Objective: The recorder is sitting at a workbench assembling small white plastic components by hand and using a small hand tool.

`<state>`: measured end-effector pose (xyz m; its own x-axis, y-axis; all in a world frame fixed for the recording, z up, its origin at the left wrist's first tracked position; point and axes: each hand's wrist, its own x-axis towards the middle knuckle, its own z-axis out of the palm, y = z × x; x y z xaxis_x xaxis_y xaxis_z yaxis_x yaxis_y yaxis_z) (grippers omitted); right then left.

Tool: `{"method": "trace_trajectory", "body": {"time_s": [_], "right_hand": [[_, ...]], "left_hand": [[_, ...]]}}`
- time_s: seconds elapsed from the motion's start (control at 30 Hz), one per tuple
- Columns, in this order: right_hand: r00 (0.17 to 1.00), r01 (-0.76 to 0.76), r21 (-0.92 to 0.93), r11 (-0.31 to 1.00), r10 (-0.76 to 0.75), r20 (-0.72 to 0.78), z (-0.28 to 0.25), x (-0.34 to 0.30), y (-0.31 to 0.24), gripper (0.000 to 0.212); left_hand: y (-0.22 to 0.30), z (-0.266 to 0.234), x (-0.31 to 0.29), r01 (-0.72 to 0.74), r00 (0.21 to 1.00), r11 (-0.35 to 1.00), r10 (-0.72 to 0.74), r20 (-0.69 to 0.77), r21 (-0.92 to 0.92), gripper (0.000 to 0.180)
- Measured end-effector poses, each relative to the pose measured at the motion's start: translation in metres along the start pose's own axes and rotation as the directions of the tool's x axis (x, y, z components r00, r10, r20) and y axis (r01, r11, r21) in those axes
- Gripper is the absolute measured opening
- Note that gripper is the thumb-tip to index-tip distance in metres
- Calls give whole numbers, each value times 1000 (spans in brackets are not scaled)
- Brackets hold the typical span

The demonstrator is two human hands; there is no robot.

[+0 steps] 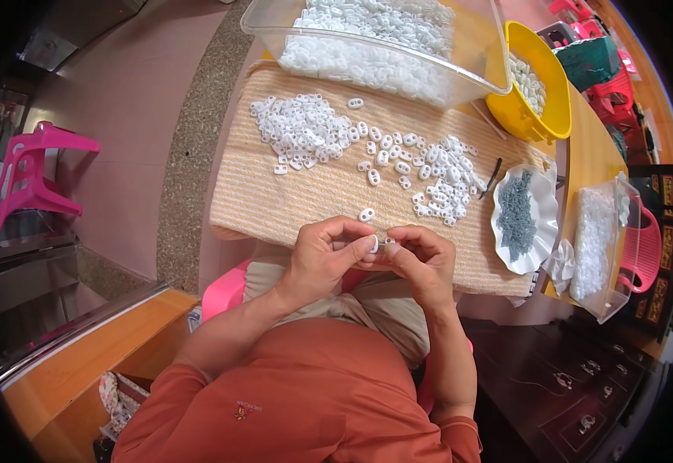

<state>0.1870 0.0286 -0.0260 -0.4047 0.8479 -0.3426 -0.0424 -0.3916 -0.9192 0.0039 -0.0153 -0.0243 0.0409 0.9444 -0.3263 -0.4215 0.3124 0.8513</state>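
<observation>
Just off the near edge of a striped beige towel, my two hands meet in front of my body. Between thumb and fingers, my left hand pinches a small white plastic piece. Close beside it, my right hand grips another small white piece with a hole. Fingers partly cover both pieces, and whether they touch is hard to make out. One white two-holed oval piece lies on the towel just beyond my fingertips. Farther back are a left heap of similar pieces and a looser right heap.
A transparent bin of white parts stands at the back, beside a yellow basket of pale pieces. On the right are a scalloped white dish of small grey parts, a dark thin tool and a transparent box. A pink stool stands left.
</observation>
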Motion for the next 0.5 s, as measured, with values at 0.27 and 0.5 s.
{"method": "trace_trajectory", "body": {"time_s": [0.27, 0.5], "right_hand": [[1000, 1, 45, 999, -2, 14, -4, 0, 4, 18], [998, 58, -50, 997, -56, 33, -8, 1, 11, 18]], "left_hand": [[1, -1, -3, -37, 999, 999, 37, 27, 20, 19], [1, 2, -2, 2, 998, 998, 2, 59, -59, 17]]}}
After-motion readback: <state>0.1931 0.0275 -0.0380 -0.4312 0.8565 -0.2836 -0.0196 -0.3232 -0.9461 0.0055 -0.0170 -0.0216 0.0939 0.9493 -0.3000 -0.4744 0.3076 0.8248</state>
